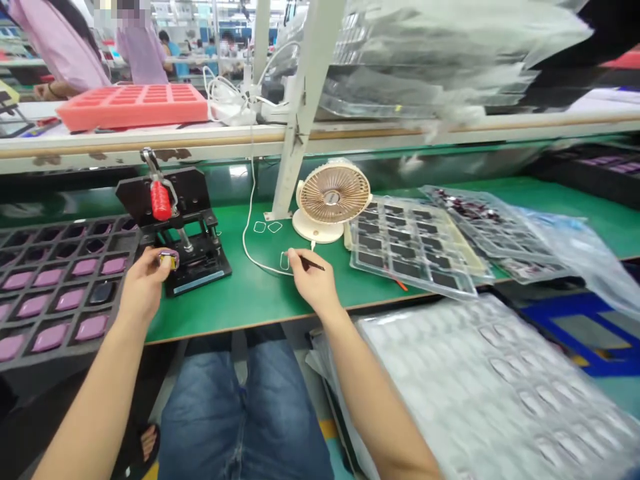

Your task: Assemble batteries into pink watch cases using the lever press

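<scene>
My left hand (143, 283) is closed around a small purple-rimmed watch case (169, 259) with yellow inside, held at the front left of a black toggle-clamp press (187, 230) with a red handle. In my right hand (313, 280) are thin dark tweezers (314, 265), gripped between thumb and fingers. Their tip is by a thin white ring gasket (284, 261) on the green table; whether they touch it I cannot tell. Two more white gaskets (275, 227) lie farther back, near the post.
At left, a dark foam tray (113, 293) holds purple cases. A beige fan (333, 197) stands behind my right hand, its white cable (249, 220) curving across the table (240, 307). Clear plastic trays (413, 243) lie at right. An orange foam tray (135, 107) rests on the shelf.
</scene>
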Demonstrator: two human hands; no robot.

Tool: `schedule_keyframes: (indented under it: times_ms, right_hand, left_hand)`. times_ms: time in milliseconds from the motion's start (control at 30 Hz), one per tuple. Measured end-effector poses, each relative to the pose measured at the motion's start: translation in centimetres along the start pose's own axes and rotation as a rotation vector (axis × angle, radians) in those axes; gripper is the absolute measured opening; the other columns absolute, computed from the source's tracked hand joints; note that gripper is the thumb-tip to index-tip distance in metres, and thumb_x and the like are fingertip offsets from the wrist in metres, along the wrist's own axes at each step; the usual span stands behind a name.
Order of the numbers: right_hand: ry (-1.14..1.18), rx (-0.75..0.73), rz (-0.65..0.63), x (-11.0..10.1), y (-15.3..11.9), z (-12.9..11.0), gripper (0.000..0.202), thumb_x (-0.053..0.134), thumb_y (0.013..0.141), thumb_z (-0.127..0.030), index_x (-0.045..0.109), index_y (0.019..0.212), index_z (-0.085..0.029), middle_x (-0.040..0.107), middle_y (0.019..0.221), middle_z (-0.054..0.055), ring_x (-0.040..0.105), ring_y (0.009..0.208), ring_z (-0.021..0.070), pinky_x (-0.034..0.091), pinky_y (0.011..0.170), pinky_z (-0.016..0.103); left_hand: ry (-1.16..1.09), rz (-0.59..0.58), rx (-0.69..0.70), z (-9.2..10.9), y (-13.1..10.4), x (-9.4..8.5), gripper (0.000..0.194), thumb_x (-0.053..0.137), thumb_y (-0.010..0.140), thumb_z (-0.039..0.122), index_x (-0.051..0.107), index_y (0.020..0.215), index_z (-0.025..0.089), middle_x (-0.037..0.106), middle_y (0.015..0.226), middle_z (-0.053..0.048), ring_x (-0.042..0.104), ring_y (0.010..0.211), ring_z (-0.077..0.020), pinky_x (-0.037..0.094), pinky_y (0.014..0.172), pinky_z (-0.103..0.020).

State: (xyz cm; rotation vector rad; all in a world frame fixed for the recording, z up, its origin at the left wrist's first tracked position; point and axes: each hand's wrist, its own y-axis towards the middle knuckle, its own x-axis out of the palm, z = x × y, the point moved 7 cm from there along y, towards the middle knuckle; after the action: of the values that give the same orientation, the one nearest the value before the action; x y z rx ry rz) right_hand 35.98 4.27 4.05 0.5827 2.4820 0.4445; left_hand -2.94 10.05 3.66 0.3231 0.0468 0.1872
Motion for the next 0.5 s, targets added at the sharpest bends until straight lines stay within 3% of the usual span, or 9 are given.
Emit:
schedule_keyframes:
  times_ms: [67,233,500]
  right_hand:
    - [0.026,0.01,0.009,-0.5,-0.4,0.1,0.046,0.055,0.103,-0.055,0.08,0.094,-0.018,0.079,0.091,0.009,0.071,0.082,0.0216,0.055,0.078,0.032]
    - [0.081,0.046,0.046,-1.7,0.1,0.7,0.044,0.056,0.103,-0.054,0.079,0.102,-0.017,0.078,0.096,0.009,0.071,0.086,0.0212,0.055,0.083,0.032]
    - [-0.079,0.102,-0.051,-2.4,2.9,2.4,0.04,0.056,0.101,-0.049,0.079,0.104,-0.017,0.08,0.097,0.009,0.072,0.086,0.022,0.054,0.084,0.032]
  left_hand:
    - [0.023,-0.007,0.005,-0.7,0.7,1.1,0.027,0.086,0.075,0.039,0.08,0.095,0.021,0.066,0.108,-0.006,0.063,0.101,-0.0214,0.051,0.104,-0.038]
    - [0.085,-0.021,0.004,-0.9,0.0,3.3,0.028,0.083,0.078,0.041,0.081,0.099,0.021,0.063,0.123,-0.009,0.062,0.111,-0.0249,0.051,0.103,-0.039]
    - [0.059,-0.153,-0.007,0.2,-0.9,11.0,0.023,0.079,0.083,0.039,0.081,0.097,0.021,0.064,0.134,-0.01,0.061,0.126,-0.0289,0.047,0.112,-0.04]
